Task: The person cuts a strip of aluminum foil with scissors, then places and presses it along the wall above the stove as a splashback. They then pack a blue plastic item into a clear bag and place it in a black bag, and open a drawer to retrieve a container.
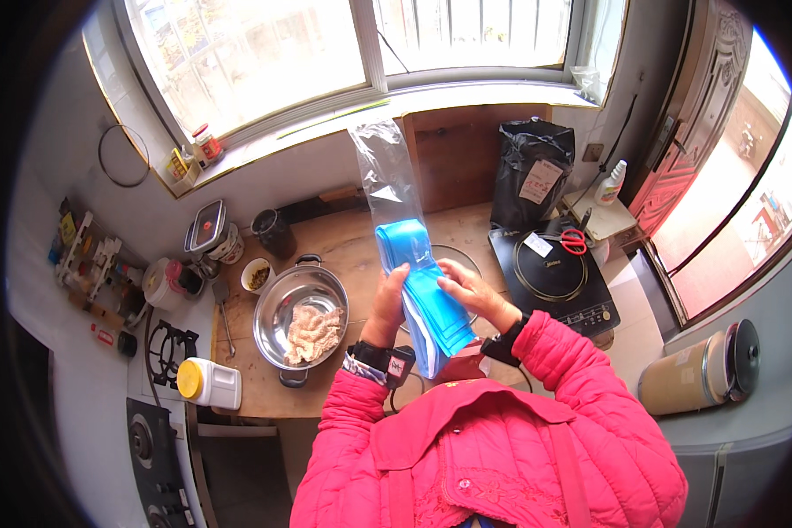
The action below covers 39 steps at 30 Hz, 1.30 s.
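Note:
Over the front of the wooden table (pixel 238 387), I hold a folded bundle of blue plastic bags (pixel 418 273) between both hands. A clear plastic sleeve (pixel 383 172) stretches from the bundle's far end toward the window. My left hand (pixel 387 304) grips the bundle's left side, and my right hand (pixel 473 295) pinches its right edge. White layers show along the lower left of the blue folds. Left of my hands stands a two-handled steel pot (pixel 277 304) with a pale, lumpy piece of what looks like raw meat (pixel 315 334) in it.
A small bowl (pixel 257 275), a dark jar (pixel 273 233) and a yellow-capped white jug (pixel 216 384) stand around the pot. To the right, an induction cooker (pixel 581 299) bears red-handled scissors (pixel 574 242), with a black bag (pixel 532 176) behind. A gas stove (pixel 154 449) lies at lower left.

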Available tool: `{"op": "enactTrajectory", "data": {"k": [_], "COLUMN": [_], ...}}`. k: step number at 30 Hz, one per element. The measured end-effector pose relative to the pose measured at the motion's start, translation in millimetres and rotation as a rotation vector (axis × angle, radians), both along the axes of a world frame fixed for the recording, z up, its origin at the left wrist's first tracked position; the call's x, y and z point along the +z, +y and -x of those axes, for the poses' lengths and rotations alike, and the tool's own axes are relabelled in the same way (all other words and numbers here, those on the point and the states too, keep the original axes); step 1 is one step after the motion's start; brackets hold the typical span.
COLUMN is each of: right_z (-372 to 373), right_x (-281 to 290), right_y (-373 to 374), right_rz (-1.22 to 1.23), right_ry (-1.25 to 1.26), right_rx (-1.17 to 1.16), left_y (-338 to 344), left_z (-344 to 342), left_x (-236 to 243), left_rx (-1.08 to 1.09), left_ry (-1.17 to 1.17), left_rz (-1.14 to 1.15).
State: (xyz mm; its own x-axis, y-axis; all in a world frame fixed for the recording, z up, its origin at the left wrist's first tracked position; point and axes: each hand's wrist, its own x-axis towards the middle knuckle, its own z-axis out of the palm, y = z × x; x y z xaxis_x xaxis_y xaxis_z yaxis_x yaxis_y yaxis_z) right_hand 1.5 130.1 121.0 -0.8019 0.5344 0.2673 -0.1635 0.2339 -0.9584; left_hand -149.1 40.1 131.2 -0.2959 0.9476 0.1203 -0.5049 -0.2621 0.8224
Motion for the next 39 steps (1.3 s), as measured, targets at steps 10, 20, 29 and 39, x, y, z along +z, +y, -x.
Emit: {"op": "enactTrajectory", "data": {"k": [10,20,29,39], "right_z": [-19,-20,-20,-17], "right_x": [17,38,47,47], "right_y": [-48,-54,-53,-57], "right_rz": [1.077,0.781,0.634,0.64], "right_ry": [0.063,0.058,0.196,0.174], "right_rx": [0.255,0.245,0.135,0.137], "left_y": [-6,-13,-25,-21], "left_z": [-7,-2,14,17], "left_x": [28,36,56,80], "left_rx": [-0.131,-0.215,0.135,0.622], "left_ry": [-0.088,-0.021,0.381,1.049], "left_rz": [-0.061,-0.132,-0.266,-0.21]}}
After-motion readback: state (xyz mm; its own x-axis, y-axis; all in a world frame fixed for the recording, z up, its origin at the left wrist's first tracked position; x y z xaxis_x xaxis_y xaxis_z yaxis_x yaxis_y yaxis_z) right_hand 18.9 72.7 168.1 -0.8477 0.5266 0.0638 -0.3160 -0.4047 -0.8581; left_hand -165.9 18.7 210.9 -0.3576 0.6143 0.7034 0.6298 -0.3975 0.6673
